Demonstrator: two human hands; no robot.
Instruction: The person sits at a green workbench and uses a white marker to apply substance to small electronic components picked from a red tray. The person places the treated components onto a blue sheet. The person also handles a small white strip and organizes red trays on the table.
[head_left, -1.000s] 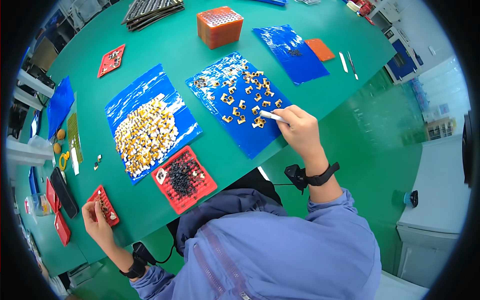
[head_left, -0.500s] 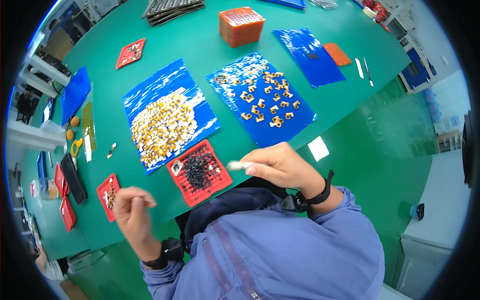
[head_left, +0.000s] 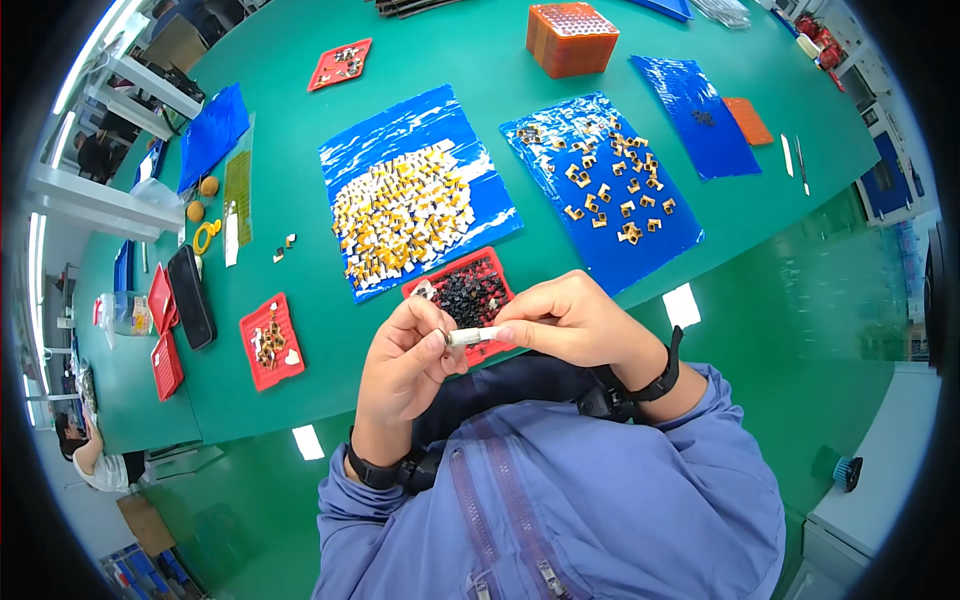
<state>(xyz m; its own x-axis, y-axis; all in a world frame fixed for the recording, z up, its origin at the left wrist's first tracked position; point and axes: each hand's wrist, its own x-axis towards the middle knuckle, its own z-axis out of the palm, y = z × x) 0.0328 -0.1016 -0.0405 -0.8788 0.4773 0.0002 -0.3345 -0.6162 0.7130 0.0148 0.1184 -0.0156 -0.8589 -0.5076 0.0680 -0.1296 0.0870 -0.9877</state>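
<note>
White stick [head_left: 478, 336], near side of red tray [head_left: 503, 277]: right hand [head_left: 568, 318] pinches it; left hand [head_left: 396, 370] meets its tip, grip unclear.

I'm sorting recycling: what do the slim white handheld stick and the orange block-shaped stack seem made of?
Slim white stick: perhaps plastic, fairly matte; evenly pale, but too small to be sure. Orange block-shaped stack: likely plastic, glossy; its top gleams.

The tabletop [head_left: 285, 205] was green, the pen-like stick [head_left: 467, 338] white. A red tray [head_left: 488, 261] held black pieces [head_left: 466, 296]. White and amber speckled the pile [head_left: 405, 212] on the left blue sheet [head_left: 400, 122]; the right blue sheet [head_left: 630, 265] bore gold-brown pieces [head_left: 629, 209]. The far orange block [head_left: 565, 52] had a dotted top; the jacket [head_left: 640, 490] was lavender-blue.
</note>
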